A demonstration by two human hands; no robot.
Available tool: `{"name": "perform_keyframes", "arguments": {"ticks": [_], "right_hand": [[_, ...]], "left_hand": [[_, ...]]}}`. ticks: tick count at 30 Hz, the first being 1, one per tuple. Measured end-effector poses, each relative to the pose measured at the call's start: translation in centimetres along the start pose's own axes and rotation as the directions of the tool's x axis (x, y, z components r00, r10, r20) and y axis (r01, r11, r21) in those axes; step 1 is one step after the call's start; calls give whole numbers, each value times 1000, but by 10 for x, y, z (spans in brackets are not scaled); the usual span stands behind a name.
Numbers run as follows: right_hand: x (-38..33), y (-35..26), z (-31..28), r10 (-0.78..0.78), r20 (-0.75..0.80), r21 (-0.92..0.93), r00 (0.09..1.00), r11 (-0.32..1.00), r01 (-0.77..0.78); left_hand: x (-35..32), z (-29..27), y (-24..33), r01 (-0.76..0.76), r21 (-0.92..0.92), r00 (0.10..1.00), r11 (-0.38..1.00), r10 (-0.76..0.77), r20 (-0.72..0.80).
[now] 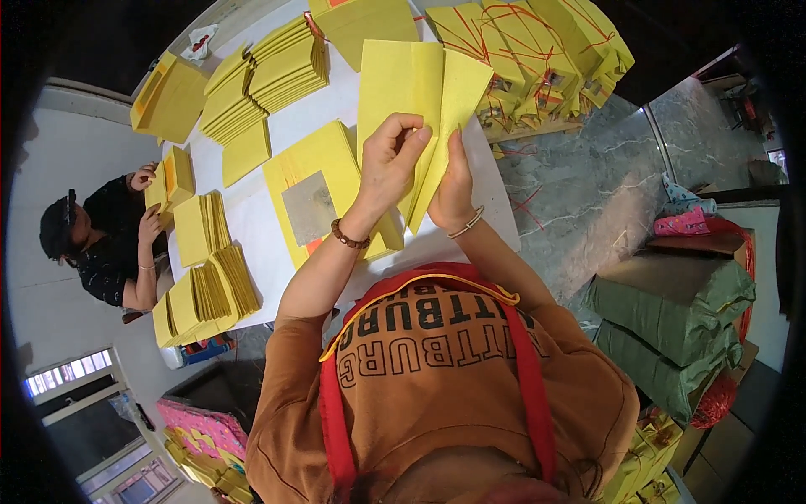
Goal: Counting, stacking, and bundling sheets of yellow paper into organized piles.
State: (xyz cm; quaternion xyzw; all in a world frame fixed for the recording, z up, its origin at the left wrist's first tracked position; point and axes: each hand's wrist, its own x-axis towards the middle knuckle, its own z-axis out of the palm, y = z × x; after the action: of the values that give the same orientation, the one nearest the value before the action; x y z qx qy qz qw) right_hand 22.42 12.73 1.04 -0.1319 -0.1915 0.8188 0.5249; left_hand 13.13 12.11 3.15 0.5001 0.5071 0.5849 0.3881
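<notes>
We are working at a white tabletop (238, 200), which is carrying yellow paper goods across most of its surface. On the left, a pale wall (75, 168) is rising behind a co-worker (109, 231) in a dark cap, who is handling a yellow packet (178, 175). On the right, a gray veined floor (617, 139) is showing, and green bundles (672, 294) are lying beyond it.

Counting from the left, we are seeing two fanned stacks (206, 294) near the co-worker, two leaning rows (285, 71) farther back, and one thick pile (311, 155) in the middle with one gray square (312, 207) resting on it. Several yellow bags (546, 55) with red strings are crowding the far right corner; they are overlapping too much to count.

Our left hand (389, 164) is bending at the wrist above a brown beaded bracelet, its grip pinching the folded yellow paper (396, 80) between thumb and curled fingers. Our right hand (453, 186) is pointing its fingers upward, its grip closing around the paper's right edge, partly hidden. The paper is hanging above the tabletop's right side, between the thick pile and the bags.
</notes>
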Motion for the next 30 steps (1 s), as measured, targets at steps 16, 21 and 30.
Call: {"name": "perform_keyframes", "arguments": {"ticks": [16,21,30], "right_hand": [[-3,-2,12,-70,-2,-125,998,990,70],[-4,-2,13,-93,-21,-161,995,983,88],[-6,-2,11,-73,4,-105,997,992,73]], "left_hand": [[-6,6,13,-231,384,972,894,231,48],[-5,4,6,-201,379,979,903,197,51],[-5,10,3,-152,54,988,987,152,-7]]}}
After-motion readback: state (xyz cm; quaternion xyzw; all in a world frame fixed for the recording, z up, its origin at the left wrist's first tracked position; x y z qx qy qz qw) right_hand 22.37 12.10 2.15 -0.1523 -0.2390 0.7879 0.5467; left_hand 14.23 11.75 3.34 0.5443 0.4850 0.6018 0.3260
